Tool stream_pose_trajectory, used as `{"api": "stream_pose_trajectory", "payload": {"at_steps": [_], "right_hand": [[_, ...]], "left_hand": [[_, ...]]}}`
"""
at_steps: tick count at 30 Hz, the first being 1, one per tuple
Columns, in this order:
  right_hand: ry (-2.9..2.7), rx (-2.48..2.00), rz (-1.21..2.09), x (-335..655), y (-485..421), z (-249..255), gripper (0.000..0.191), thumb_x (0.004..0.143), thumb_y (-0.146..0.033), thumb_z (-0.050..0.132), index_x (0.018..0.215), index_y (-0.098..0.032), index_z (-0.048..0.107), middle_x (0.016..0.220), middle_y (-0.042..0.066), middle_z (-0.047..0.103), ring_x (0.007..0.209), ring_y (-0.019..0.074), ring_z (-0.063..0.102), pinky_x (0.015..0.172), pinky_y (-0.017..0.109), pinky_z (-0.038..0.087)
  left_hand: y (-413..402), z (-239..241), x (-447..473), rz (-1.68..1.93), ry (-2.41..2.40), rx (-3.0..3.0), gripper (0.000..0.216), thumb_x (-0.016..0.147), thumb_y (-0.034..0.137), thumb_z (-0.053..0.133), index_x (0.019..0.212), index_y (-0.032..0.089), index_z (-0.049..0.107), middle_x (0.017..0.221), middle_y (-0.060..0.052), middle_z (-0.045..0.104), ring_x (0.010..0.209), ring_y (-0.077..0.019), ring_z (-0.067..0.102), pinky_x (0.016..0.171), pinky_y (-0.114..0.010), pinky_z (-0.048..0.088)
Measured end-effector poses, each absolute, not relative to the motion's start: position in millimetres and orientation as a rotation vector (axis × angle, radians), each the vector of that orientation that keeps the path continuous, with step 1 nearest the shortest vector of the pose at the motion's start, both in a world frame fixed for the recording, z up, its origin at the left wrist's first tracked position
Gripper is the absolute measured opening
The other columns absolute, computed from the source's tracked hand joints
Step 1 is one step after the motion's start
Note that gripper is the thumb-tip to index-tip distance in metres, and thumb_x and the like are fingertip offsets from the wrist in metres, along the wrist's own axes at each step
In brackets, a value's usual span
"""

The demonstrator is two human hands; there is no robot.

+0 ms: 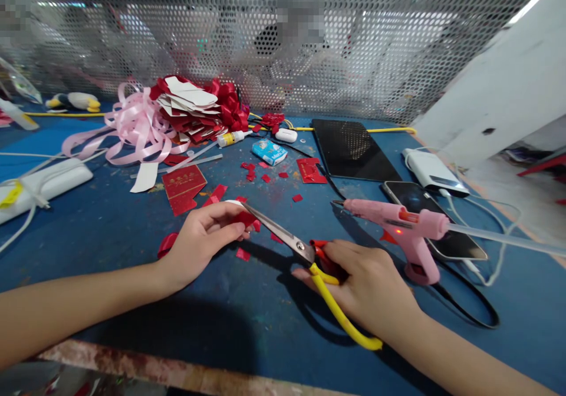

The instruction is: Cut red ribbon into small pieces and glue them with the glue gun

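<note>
My right hand (367, 290) grips the yellow and red handles of a pair of scissors (287, 240), whose steel blades point left and up. My left hand (206, 237) is closed on a small red piece of paper (246, 219) and holds it at the blade tips. Both hands hover just above the blue table (110, 248). Small red paper offcuts (260, 178) lie scattered on the table around and beyond the hands.
A pink hot glue gun (407, 231) stands right of my right hand, its cord looping behind. A phone (437, 225), a white power bank (435, 172) and a black tablet (349, 148) lie beyond. Pink ribbon (132, 128) and red-and-white card pieces (194, 107) pile at the back left by a perforated metal screen (283, 42).
</note>
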State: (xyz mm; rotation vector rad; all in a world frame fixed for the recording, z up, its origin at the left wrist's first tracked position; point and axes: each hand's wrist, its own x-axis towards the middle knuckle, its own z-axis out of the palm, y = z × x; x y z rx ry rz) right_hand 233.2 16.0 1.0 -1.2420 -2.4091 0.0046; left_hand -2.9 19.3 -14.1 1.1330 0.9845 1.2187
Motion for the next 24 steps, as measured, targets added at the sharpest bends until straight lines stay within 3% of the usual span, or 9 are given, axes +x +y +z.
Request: {"api": "stream_pose_trajectory", "payload": {"at_steps": [9,17,24], "right_hand": [[-2.435,-1.187,0.075,234,14,13,0.054,0.066,-0.074,0.049,0.059,-0.023,0.033,0.055,-0.004,0.039,0.043,0.0090,0.033,0.042,0.024,0.025],[-2.442,-1.115,0.026,233,9,14,0.049,0.066,-0.068,0.054,0.070,-0.023,0.036,0.060,-0.004,0.041,0.047,0.0114,0.040,0.043,0.024,0.029],[-2.413,-1.080,-0.035,235,12,6,0.061,0.071,-0.068,0.052,0.098,-0.013,0.045,0.090,0.013,0.054,0.078,0.0241,0.056,0.065,0.034,0.047]], "left_hand": [[18,-8,-1,1.248,1.004,1.182,0.006,0.074,0.023,0.070,0.077,0.018,0.071,0.075,-0.001,0.072,0.069,-0.0125,0.067,0.068,-0.020,0.054],[14,-9,-1,1.297,0.963,1.074,0.014,0.072,0.022,0.071,0.084,0.018,0.064,0.074,0.001,0.072,0.064,-0.0119,0.068,0.064,-0.019,0.055],[14,-5,-1,1.271,1.010,1.041,0.014,0.067,0.023,0.074,0.072,0.016,0.063,0.065,0.002,0.067,0.059,-0.0117,0.066,0.057,-0.018,0.053]]}}
